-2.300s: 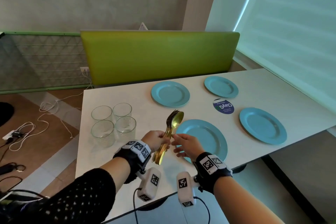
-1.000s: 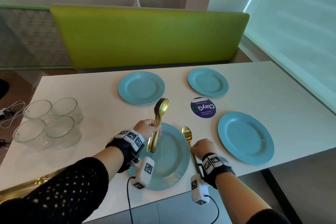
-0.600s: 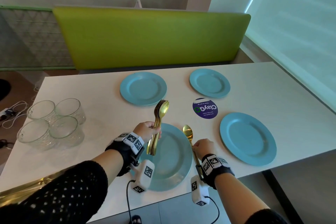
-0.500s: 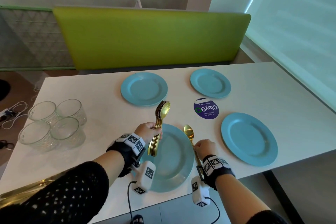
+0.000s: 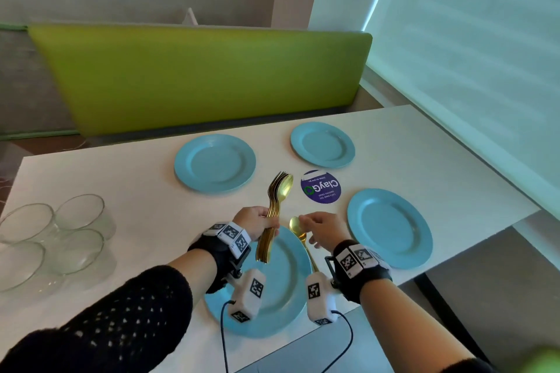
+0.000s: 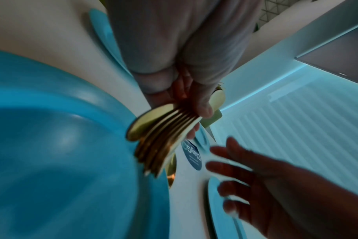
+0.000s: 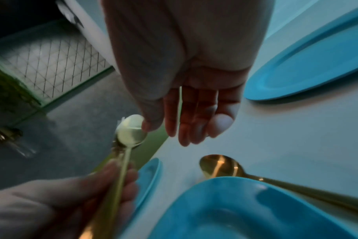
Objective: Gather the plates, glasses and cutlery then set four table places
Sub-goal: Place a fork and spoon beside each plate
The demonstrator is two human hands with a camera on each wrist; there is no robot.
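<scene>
My left hand (image 5: 263, 221) grips a bundle of gold spoons and forks (image 5: 276, 206) upright over the near blue plate (image 5: 272, 297); its handles (image 6: 159, 137) fan out in the left wrist view. One gold spoon (image 5: 298, 233) lies on the table along that plate's right rim, also seen as the spoon (image 7: 221, 166) in the right wrist view. Just above its bowl hovers my right hand (image 5: 312, 228), holding nothing, fingers (image 7: 190, 122) straight and near the bundle's top spoon (image 7: 131, 132). Three more blue plates sit far left (image 5: 215, 162), far right (image 5: 322, 144) and right (image 5: 389, 227).
Several clear glasses (image 5: 51, 239) stand grouped at the table's left end. A round purple sticker (image 5: 321, 186) lies between the plates. A green bench back (image 5: 197, 79) runs behind the table; a blind-covered window fills the right side. The near table edge (image 5: 454, 257) lies close beyond the right plate.
My right hand has let go of the single spoon, which now lies beside the near plate, and has risen toward the bundle. The left hand still holds the bundle.
</scene>
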